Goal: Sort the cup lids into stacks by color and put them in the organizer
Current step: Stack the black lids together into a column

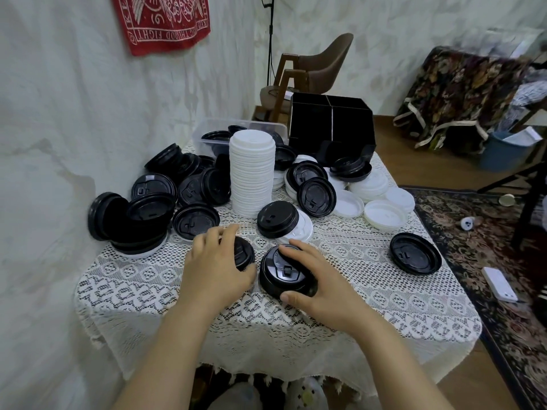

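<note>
The right hand [321, 287] gripped a short stack of black lids [276, 281], fingers over its far rim, thumb on the near one. Just beside it at 9 o'clock, the left hand [214, 263] curled over a single black lid [245, 253]. Both lay dome-up, round, with no long axis. The organizer [331, 128] stood at 12 o'clock.

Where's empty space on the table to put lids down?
Bare lace tablecloth lies along the near edge, before the left hand, which holds a black lid, and right hand, and between the black lid stack the right hand grips and the lone black lid at right. The back half is crowded: tall white lid stack, black lid piles, loose white lids.
</note>
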